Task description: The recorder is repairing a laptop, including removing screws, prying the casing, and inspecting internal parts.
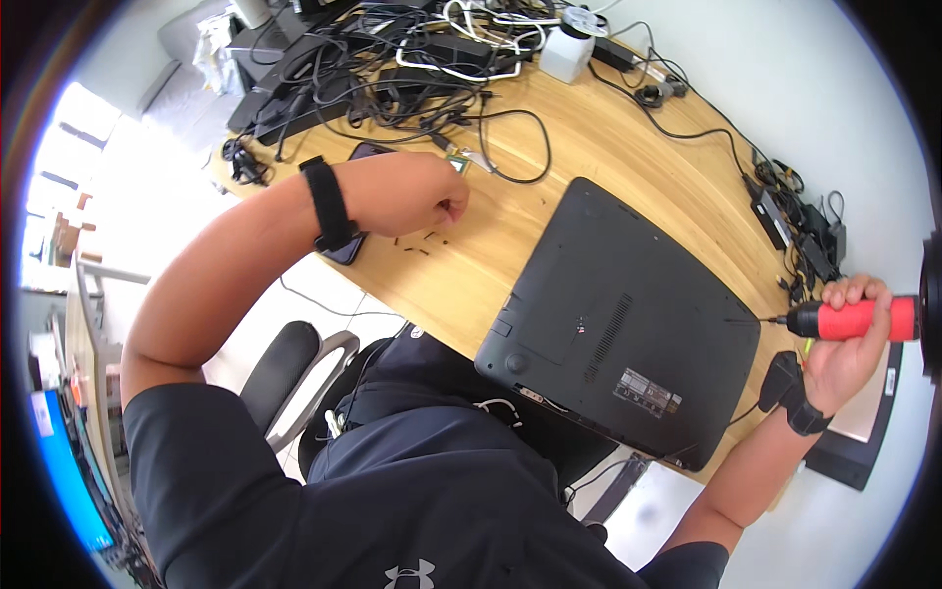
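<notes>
The screwdriver [852,319] on the right was red and black, the laptop [628,319] black. The table [491,250] showed tan wood grain; far cables [392,108] were black and white, the left screen [74,471] bright blue.

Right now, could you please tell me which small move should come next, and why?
I would probably bring the left hand over to steady the upturned laptop: the right hand holds the red-and-black screwdriver with its bit reaching over the laptop's right edge, while the left is away from it, above the wooden table.
</notes>
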`<state>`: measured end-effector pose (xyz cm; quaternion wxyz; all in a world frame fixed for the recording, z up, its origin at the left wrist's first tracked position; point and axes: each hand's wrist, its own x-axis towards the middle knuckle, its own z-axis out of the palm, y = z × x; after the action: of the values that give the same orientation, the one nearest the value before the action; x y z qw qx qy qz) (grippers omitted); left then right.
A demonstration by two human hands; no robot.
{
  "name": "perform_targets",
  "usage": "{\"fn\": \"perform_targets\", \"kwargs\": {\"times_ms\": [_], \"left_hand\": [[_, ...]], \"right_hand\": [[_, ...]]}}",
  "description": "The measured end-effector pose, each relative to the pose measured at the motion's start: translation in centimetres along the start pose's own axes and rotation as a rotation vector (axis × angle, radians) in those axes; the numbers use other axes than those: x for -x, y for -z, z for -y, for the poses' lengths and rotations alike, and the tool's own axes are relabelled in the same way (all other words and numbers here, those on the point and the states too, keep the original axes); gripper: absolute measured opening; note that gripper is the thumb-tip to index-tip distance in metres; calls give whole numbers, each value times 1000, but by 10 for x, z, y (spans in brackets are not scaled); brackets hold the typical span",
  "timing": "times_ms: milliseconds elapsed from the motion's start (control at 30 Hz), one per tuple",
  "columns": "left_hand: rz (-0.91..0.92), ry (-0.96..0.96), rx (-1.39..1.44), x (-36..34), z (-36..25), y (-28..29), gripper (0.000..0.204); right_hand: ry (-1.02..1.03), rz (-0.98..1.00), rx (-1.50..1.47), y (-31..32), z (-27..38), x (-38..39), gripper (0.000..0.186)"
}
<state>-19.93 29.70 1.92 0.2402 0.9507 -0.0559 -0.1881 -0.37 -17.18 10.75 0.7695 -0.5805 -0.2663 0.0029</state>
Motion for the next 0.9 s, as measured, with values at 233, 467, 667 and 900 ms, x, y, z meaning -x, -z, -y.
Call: {"fn": "perform_targets", "kwargs": {"times_ms": [233, 467, 667, 900], "left_hand": [[-95, -204, 16, -3, 18, -11, 10], [-95, -182, 19, 0, 15, -12, 11], [-123, -247, -3, 4, 25, -14, 13], [-119, -251, 17, 7, 26, -11, 9]], "right_hand": [[88, -43, -47, -55, -10, -19, 20], [115, -124, 76, -119, -50, -31, 28], [100, -161, 157, -139, -61, -30, 31], [104, -171, 173, -140, -63, -31, 32]]}}
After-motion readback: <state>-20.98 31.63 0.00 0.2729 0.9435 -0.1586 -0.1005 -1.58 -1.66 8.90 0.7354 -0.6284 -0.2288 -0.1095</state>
